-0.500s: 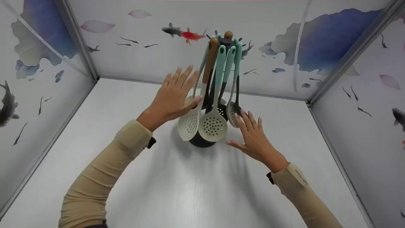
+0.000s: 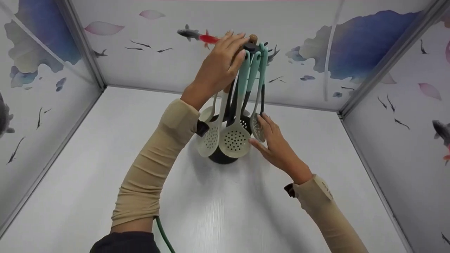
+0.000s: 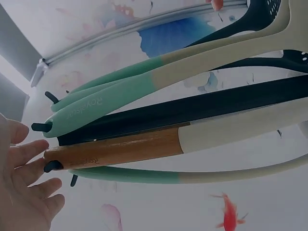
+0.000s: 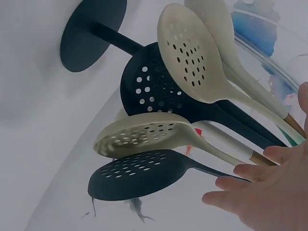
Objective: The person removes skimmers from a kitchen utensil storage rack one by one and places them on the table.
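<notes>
A black stand [image 2: 224, 159] carries several hanging kitchen utensils with mint or wooden handles. My left hand [image 2: 219, 63] is at the stand's top, its fingers relaxed round the end of a wooden handle [image 3: 115, 147], which it mostly hides in the head view. The left wrist view shows those fingertips right at the handle's hook end. Lower down, my right hand [image 2: 281, 147] has straight fingers beside a pale skimmer [image 2: 257, 127]. In the right wrist view, its fingers overlap the necks of a cream skimmer [image 4: 144, 134] and a black skimmer [image 4: 139, 178].
The stand is on a white tabletop [image 2: 218, 211], near the back wall panel [image 2: 140, 66] with painted fish and petals. Side panels [image 2: 415, 147] enclose the table left and right. A green cable [image 2: 163, 235] runs beside the left arm.
My left hand has moved up and right, from beside the utensils to the top of the stand. My right hand has shifted slightly left and up, closer to the skimmers.
</notes>
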Tool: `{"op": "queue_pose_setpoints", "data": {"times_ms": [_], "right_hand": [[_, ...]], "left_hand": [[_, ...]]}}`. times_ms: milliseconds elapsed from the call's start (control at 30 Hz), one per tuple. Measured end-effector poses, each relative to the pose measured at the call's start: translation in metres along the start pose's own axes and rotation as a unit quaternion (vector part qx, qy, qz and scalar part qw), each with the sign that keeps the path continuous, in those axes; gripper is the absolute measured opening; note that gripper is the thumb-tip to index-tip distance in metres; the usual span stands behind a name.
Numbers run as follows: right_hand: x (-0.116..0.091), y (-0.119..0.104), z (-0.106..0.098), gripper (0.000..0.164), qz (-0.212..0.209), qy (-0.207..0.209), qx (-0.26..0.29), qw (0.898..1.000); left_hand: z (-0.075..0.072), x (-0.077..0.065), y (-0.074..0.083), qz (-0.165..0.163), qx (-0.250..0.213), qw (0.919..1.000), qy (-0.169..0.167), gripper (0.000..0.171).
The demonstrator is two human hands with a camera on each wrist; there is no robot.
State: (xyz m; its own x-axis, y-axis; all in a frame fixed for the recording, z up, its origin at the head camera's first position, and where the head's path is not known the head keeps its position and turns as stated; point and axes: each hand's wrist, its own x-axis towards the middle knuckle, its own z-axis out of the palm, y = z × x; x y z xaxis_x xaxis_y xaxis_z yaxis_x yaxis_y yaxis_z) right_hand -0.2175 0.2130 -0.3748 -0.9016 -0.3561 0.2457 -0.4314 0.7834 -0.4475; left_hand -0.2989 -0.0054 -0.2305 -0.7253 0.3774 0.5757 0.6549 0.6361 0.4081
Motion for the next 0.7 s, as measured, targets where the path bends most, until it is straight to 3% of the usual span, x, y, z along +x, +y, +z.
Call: {"op": "queue_pose_setpoints", "data": {"times_ms": [133, 267, 467, 700], "right_hand": [[0.009, -0.004, -0.004, 0.064, -0.013, 0.025, 0.092, 0.995], [0.023, -0.008, -0.003, 0.054, -0.018, 0.049, 0.176, 0.983], [0.050, -0.014, 0.001, 0.047, -0.011, 0.097, 0.253, 0.963], [0.072, -0.019, 0.007, 0.048, 0.008, 0.086, 0.287, 0.954]], "left_hand": [[0.006, 0.010, 0.000, 0.005, 0.006, 1.0000, -0.004, 0.042], [0.009, 0.012, -0.003, 0.012, 0.001, 0.9999, 0.011, 0.040], [0.007, 0.011, -0.005, 0.010, 0.016, 0.9998, 0.009, 0.040], [0.003, 0.012, -0.010, 0.002, 0.027, 0.9996, 0.009, 0.039]]}}
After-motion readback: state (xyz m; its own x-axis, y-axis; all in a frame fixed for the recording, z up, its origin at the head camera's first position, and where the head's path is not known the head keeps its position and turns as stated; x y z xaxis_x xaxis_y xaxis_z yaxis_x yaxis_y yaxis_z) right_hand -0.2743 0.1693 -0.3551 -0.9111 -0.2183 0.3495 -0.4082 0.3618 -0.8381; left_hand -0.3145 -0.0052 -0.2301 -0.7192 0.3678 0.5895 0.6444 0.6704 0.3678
